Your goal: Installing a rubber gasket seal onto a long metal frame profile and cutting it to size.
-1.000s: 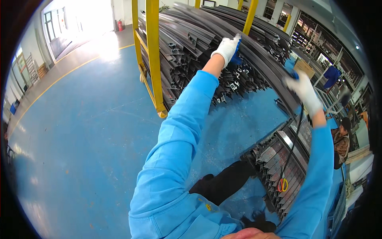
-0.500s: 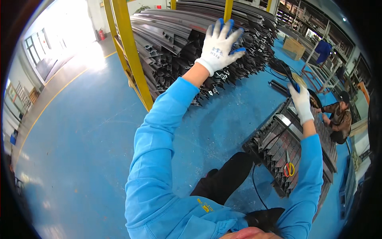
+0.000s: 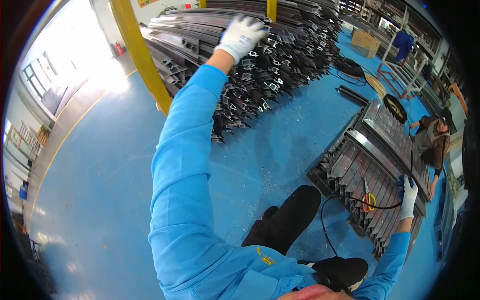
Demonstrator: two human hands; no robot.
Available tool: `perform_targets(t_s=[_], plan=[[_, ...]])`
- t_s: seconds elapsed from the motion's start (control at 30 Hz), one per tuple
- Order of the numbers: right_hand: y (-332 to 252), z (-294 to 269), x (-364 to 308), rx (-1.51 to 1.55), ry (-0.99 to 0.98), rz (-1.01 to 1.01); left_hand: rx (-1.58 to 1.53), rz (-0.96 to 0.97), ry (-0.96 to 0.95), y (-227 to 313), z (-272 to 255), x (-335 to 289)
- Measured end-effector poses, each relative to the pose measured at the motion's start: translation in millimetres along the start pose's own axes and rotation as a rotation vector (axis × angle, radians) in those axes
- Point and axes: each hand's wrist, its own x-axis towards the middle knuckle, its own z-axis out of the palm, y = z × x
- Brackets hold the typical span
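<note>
My left hand (image 3: 241, 36), in a white glove with blue on the palm side, is stretched out over a tall stack of dark metal profiles (image 3: 200, 22). Its fingers are apart and a little bent, and nothing shows in them. My right hand (image 3: 408, 195), gloved alike, is closed on a thin black strip (image 3: 385, 206) at the near end of a long profile (image 3: 380, 152). That profile lies across a low layer of slanted profiles (image 3: 345, 177). From my right hand the strip loops left and down to the floor. Scissors (image 3: 368, 200) with red and yellow handles lie beside it.
Across the low stack a person (image 3: 434, 142) crouches, one hand at the profiles. A yellow post (image 3: 142, 55) stands at the left of the tall stack. Beyond are a black coil (image 3: 395, 109), a cardboard box (image 3: 365, 43) and a wheeled frame (image 3: 400, 75). The floor (image 3: 110, 190) is blue.
My right hand has come down along the profile towards me, the black strip in it. My left hand has shifted left and its fingers are less spread. The person has leaned nearer.
</note>
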Motion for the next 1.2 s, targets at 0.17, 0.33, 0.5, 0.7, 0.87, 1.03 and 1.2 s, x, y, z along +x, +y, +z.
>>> perform_targets(t_s=[0.17,0.33,0.5,0.7,0.87,1.03,1.2], plan=[[27.7,-29.7,-37.5,0.007,0.065,0.209,0.072,-0.300,-0.440,-18.1,31.9,0.4],[74.5,-13.2,-57.4,0.113,0.141,0.139,-0.129,-0.372,-0.599,-31.5,14.9,10.0],[129.8,-9.3,-63.9,0.130,0.267,0.216,-0.159,-0.119,0.202,74.2,20.2,29.5],[176.7,25.8,-79.5,0.384,0.228,0.407,-0.945,0.070,-0.145,290.3,54.2,65.7],[180.2,63.6,-96.5,-0.131,0.007,0.157,-0.973,0.203,-0.734,489.3,85.5,84.0],[152.6,57.7,-100.2,-0.256,-0.226,-0.020,-0.693,0.376,-0.841,619.5,111.0,102.6],[146.3,54.3,-100.5,-0.186,-0.294,0.034,-0.647,0.290,-0.876,675.7,139.9,139.9]])
